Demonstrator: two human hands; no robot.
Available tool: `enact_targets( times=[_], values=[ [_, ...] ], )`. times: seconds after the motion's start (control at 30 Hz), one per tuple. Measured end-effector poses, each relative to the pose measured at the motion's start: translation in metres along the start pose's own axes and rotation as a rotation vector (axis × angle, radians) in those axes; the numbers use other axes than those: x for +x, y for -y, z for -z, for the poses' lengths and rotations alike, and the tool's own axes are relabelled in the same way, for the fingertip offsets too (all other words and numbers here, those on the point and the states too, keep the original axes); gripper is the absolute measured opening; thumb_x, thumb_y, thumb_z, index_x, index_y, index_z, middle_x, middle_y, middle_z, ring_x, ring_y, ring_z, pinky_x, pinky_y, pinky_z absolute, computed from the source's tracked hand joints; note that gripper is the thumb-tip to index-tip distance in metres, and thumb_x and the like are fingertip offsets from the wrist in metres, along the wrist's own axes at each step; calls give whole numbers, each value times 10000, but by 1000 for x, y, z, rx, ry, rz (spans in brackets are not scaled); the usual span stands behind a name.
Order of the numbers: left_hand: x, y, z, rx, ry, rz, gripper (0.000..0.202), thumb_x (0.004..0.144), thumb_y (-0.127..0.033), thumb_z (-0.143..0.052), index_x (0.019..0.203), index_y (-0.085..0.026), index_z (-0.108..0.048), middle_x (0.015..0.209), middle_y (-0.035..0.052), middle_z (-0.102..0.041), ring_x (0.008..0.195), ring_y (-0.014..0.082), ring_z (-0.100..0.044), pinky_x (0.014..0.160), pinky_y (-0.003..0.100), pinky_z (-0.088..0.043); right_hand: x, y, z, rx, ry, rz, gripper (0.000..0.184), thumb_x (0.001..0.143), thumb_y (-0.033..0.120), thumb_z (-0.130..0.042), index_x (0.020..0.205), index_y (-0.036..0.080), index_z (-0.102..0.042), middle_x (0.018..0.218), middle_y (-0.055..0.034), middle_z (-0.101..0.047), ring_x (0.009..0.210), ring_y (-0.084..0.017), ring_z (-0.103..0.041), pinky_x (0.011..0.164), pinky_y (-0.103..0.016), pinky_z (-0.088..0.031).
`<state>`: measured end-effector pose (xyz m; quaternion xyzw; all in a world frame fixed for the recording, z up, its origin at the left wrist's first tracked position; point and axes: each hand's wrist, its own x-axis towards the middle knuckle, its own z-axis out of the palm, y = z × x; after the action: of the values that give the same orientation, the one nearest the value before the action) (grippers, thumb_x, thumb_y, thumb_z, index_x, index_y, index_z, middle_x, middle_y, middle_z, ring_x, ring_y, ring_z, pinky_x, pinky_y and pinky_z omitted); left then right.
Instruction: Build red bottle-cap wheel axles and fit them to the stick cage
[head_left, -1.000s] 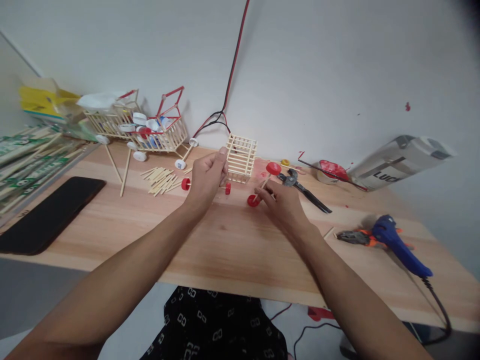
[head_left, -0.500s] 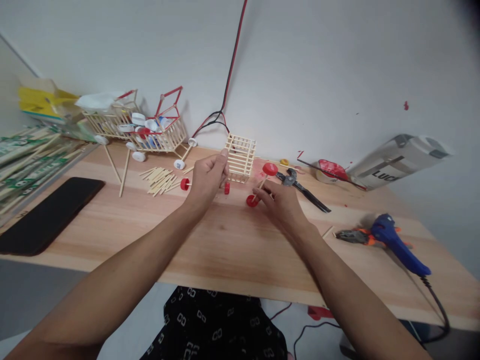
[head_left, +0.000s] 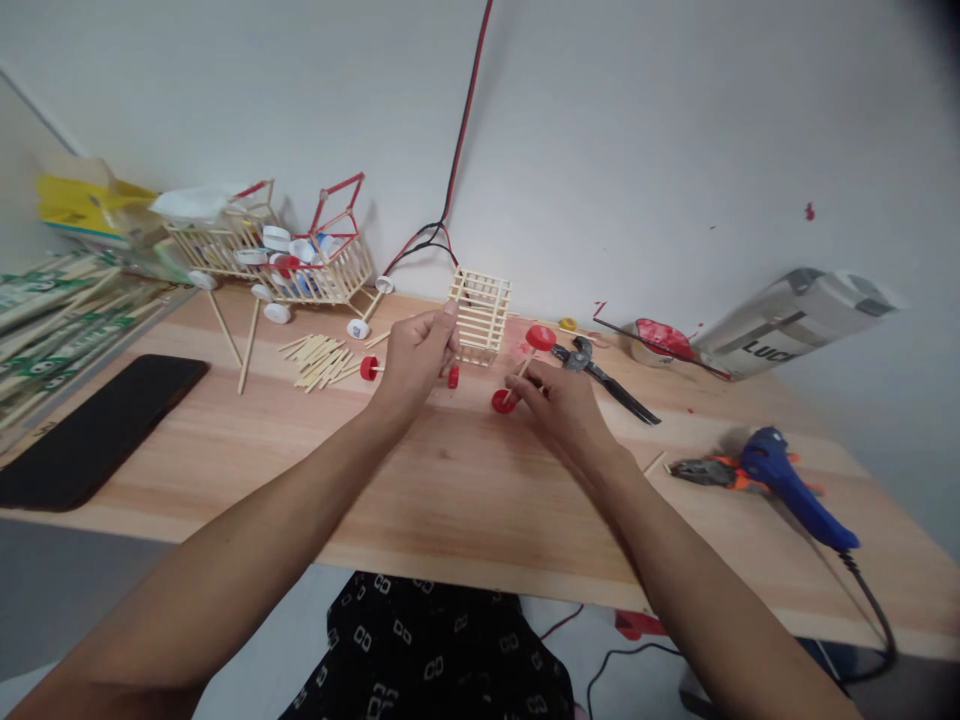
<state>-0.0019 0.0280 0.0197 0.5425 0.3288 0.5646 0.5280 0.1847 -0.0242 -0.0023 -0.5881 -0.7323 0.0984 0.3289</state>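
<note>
My left hand point(head_left: 421, 352) is closed, its thumb and fingers pinching the left edge of a small stick basket point(head_left: 481, 325) built of pale wooden sticks. Behind that hand, a stick with a red bottle cap point(head_left: 368, 368) at one end shows; another red cap point(head_left: 453, 377) peeks out beyond the fingers, and the middle is hidden. My right hand point(head_left: 561, 398) is closed on a short stick axle point(head_left: 520, 376) between two red caps, held tilted with its upper cap point(head_left: 541, 338) to the right, just right of the basket.
Two finished stick carts point(head_left: 319, 275) stand at the back left, beside loose cut sticks point(head_left: 322, 360) and a black phone point(head_left: 105, 425). At right are pincers point(head_left: 611, 385), a cup of red paint point(head_left: 660, 342), pliers point(head_left: 701, 471) and a corded blue glue gun point(head_left: 799, 490).
Hardly anything differs. Both hands keep their holds in almost the same place, and the whole view has shifted very slightly.
</note>
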Motion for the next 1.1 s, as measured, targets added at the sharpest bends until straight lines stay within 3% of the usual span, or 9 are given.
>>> enact_targets(
  times=[0.53, 1.1],
  values=[
    [1, -2, 0, -21, -9, 2, 464, 867, -464, -558, 527, -169, -444, 392, -75, -314, 346, 40, -278, 353, 188, -226, -3, 2, -1, -10, -8, 25, 260, 891, 312, -528, 687, 181, -620, 623, -12, -623, 562, -125, -498, 563, -255, -330],
    [3, 1, 1, -17, -9, -4, 482, 848, -517, -559, 529, -173, -450, 386, -74, -303, 348, 46, -282, 353, 195, -227, -1, 1, -1, 10, 11, 26, 268, 890, 321, -533, 673, 182, -605, 599, -7, -595, 556, -124, -492, 553, -252, -323]
  ],
)
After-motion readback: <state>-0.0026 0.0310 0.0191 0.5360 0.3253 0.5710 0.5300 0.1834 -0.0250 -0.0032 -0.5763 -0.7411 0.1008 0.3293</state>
